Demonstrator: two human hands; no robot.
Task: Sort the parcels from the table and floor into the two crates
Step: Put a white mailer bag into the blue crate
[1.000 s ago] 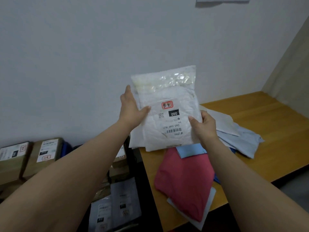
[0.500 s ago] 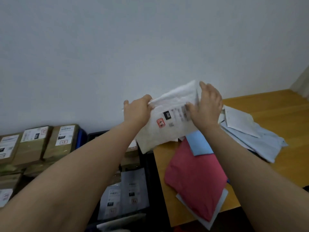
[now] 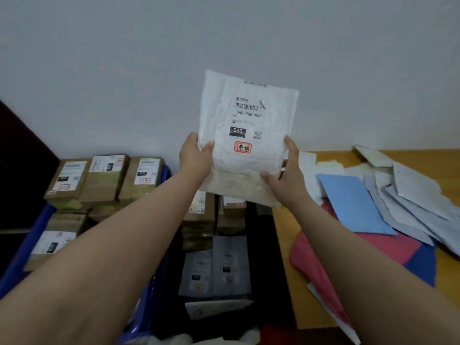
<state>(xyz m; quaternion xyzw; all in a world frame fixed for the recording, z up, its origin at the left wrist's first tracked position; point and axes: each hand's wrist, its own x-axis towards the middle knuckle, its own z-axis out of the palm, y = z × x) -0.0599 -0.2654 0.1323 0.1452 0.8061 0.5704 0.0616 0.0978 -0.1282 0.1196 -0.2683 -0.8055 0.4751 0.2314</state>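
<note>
You hold the white mailer bag (image 3: 245, 135) upright between both hands — left hand (image 3: 196, 155) and right hand (image 3: 286, 175) fingers grasping its sides — so you can read its label.

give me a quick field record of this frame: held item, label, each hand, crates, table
held item: white parcel, upright, label toward camera
label: reads 060-06B-A05, black 060 box, red stamp
left hand: grips the parcel's left edge
right hand: holds its lower right edge
blue crate: brown boxes with labels inside
black crate: boxes and grey mailers inside
table: blue, red and pale mailers piled
</note>
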